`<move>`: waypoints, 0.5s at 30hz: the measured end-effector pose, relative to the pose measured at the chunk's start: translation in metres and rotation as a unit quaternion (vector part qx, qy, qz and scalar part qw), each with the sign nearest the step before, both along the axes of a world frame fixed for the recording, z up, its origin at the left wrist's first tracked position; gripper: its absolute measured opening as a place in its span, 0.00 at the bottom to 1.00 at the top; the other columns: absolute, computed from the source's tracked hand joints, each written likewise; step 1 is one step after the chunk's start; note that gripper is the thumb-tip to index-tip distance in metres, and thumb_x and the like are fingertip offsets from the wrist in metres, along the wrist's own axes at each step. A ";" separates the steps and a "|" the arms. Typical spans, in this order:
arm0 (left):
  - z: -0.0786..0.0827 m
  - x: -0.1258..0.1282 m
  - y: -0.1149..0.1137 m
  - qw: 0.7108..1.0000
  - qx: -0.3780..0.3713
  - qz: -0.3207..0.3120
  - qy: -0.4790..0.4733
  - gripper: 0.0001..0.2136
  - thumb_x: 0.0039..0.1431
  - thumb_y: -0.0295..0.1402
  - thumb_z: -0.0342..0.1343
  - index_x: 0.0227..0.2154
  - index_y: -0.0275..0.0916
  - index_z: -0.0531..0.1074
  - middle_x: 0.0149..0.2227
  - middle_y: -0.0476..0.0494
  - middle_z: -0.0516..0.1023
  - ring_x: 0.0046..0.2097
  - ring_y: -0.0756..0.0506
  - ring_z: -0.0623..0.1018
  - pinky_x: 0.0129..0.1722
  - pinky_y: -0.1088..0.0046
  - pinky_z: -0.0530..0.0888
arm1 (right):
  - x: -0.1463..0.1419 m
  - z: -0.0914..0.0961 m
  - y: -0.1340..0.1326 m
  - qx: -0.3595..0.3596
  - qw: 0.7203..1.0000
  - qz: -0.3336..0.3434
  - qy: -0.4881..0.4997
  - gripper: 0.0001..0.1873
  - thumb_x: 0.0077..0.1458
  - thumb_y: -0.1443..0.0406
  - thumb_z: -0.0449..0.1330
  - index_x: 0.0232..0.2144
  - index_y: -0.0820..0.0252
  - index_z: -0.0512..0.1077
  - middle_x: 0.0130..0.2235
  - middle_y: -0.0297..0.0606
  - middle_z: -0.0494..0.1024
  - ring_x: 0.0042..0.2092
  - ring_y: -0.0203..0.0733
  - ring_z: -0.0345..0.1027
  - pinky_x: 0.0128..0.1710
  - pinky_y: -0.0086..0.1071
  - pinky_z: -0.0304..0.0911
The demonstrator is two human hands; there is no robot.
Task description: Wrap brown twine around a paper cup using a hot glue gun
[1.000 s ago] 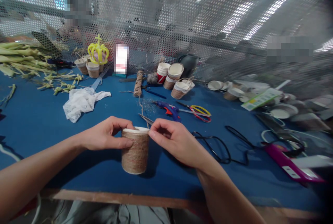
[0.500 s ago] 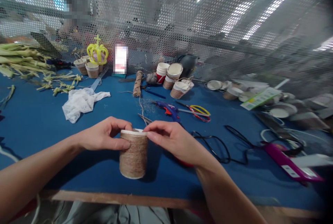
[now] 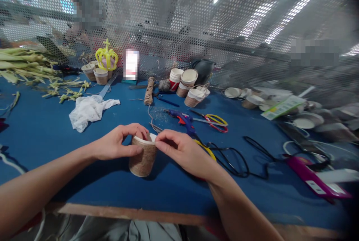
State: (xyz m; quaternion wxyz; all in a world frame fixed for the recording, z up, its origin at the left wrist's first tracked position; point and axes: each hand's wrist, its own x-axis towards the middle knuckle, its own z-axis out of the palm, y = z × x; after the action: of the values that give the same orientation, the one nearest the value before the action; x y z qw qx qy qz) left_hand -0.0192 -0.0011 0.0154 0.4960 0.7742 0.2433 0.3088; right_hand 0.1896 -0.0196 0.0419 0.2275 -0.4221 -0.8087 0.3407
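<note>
A paper cup wrapped in brown twine (image 3: 142, 158) is held just above the blue table (image 3: 42, 129), tilted with its rim leaning away from me. My left hand (image 3: 117, 144) grips the cup's upper left side, thumb across the twine and fingers over the rim. My right hand (image 3: 182, 150) pinches the rim on the right, fingers pressed together. A strand of twine (image 3: 150, 116) runs from the cup back to a twine spool (image 3: 149, 90).
Behind the cup lie a blue glue gun (image 3: 181, 116), yellow-and-red scissors (image 3: 214, 120) and black cables (image 3: 238, 155). Wrapped cups (image 3: 193, 97) and a red cup stack (image 3: 175, 78) stand further back, white lace (image 3: 86, 109) and green leaves (image 3: 28, 67) at left. A perforated screen (image 3: 179, 24) backs the table.
The cup has tipped from upright to leaning away and sits a little lower. Both hands stayed on its rim, the right fingers sliding closer to the left hand.
</note>
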 end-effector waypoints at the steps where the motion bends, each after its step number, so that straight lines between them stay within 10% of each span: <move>1: -0.001 0.000 0.000 1.000 -0.002 0.004 -0.006 0.05 0.53 0.32 0.54 0.26 0.35 0.67 0.37 0.41 0.71 0.47 0.42 0.68 0.50 0.63 0.63 | 0.000 0.000 0.000 0.007 1.000 0.000 -0.004 0.07 0.57 0.66 0.52 0.29 0.60 0.68 0.29 0.33 0.71 0.32 0.35 0.63 0.33 0.28 0.60; 15: -0.004 0.004 -0.007 0.994 -0.091 0.049 -0.047 0.07 0.51 0.33 0.55 0.24 0.35 0.64 0.38 0.41 0.70 0.48 0.42 0.67 0.47 0.67 0.63 | -0.003 -0.002 -0.001 0.031 0.999 -0.003 -0.009 0.08 0.57 0.65 0.52 0.29 0.60 0.68 0.29 0.33 0.69 0.31 0.34 0.61 0.31 0.28 0.58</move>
State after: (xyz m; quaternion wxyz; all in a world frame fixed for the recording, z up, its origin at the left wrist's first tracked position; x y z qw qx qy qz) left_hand -0.0148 -0.0083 0.0117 0.5598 0.6974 0.2846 0.3453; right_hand 0.1862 -0.0203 0.0399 0.2346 -0.4201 -0.8196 0.3109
